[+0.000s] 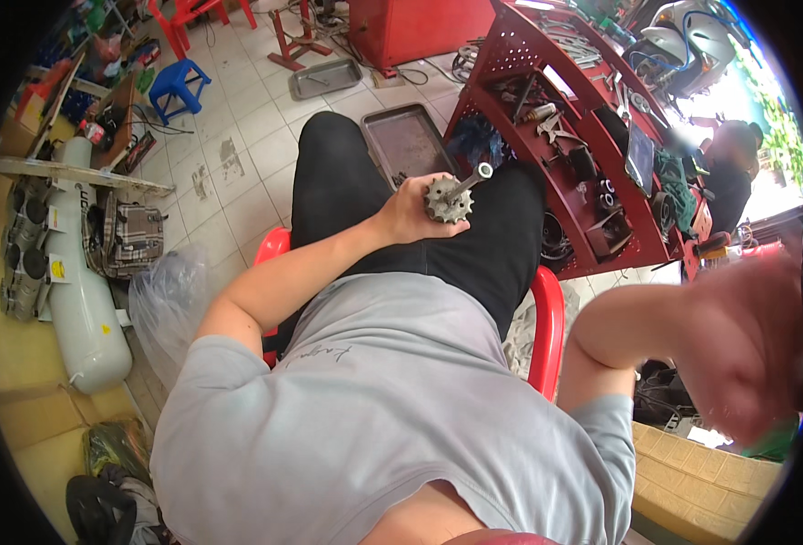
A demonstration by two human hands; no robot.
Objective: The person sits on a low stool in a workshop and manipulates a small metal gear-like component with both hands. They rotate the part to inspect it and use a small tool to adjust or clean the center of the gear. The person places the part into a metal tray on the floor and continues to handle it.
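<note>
My left hand is closed around a toothed metal gear, holding it above my lap between the thighs. A bright metal shaft with a hollow round end sticks up from the gear toward the upper right. Part of the gear is hidden by my fingers. My right hand is raised close to the camera at the right rim, away from the gear. It is blurred and its fingers are cut off by the dark edge, so what they do cannot be made out.
A red tool cart loaded with tools and parts stands at front right. Metal trays lie on the tiled floor ahead. A blue stool and a pale gas cylinder are to the left. Another person is beyond the cart.
</note>
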